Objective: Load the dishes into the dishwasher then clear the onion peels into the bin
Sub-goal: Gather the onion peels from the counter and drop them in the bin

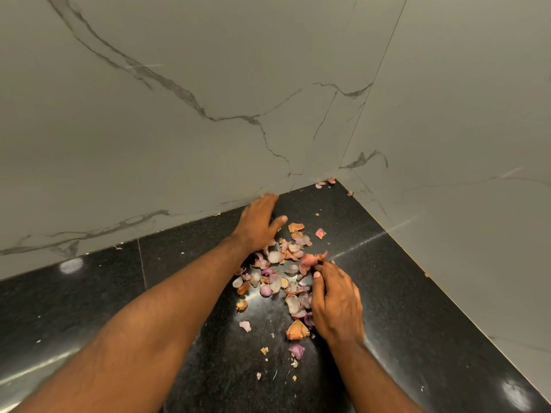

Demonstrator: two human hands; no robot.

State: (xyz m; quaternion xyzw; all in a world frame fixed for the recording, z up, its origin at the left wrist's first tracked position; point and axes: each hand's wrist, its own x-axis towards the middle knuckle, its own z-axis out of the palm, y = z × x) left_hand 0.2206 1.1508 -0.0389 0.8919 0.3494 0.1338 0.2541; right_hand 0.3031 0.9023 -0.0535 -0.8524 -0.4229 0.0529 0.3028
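Right hand (335, 305) has fingers curled, pinching a few onion peels (278, 275) at its tips; left hand (259, 223) lies flat w/ straight fingers behind the pile, near the wall (179, 114). Peels sit scattered on the black counter (89, 293), strays in the corner. Best approach, imo: sweep w/ the left toward the right, cup, lift.

No legible text or labels anywhere.

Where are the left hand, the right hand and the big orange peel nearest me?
left hand (258, 222): head view, back of the hand.
right hand (337, 305): head view, back of the hand.
big orange peel (297, 331): head view, middle of the peel, on the counter beside the right wrist.
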